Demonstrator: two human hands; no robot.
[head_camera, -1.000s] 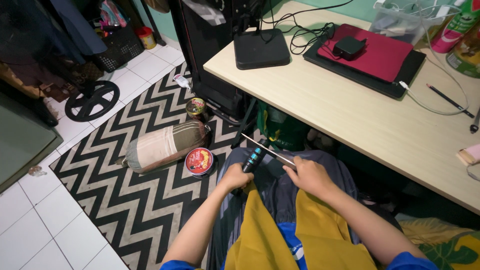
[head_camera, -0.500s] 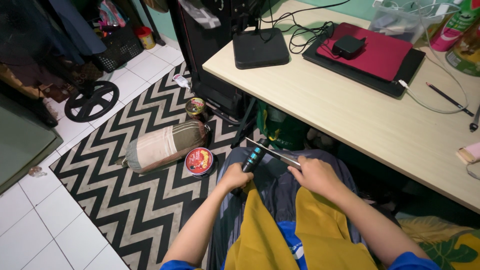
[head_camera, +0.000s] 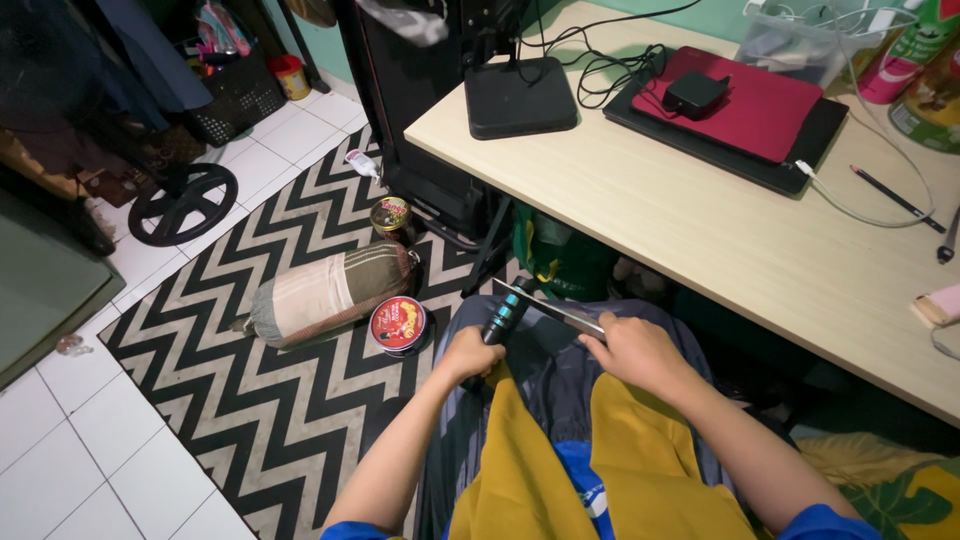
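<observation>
My left hand (head_camera: 468, 354) is closed around the dark, teal-ringed handle (head_camera: 500, 318) of a slim tool held over my lap. A flat metal blade (head_camera: 553, 308) runs from that handle to the right. My right hand (head_camera: 635, 350) grips the blade's far end with its fingers curled over it. Both hands sit just below the front edge of the pale wooden desk (head_camera: 700, 240). Grey cloth and a yellow garment (head_camera: 620, 450) cover my lap beneath them.
On the desk lie a laptop under a red cover (head_camera: 755, 110), a black charger (head_camera: 695, 92), a monitor base (head_camera: 518, 97) and a pencil (head_camera: 895, 198). The zigzag rug (head_camera: 250, 420) holds a round red tin (head_camera: 398, 325), a rolled cloth bundle (head_camera: 325, 293) and a black wheel (head_camera: 183, 203).
My right hand has slid a little to the right and the blade now lies flatter. My left hand has barely moved.
</observation>
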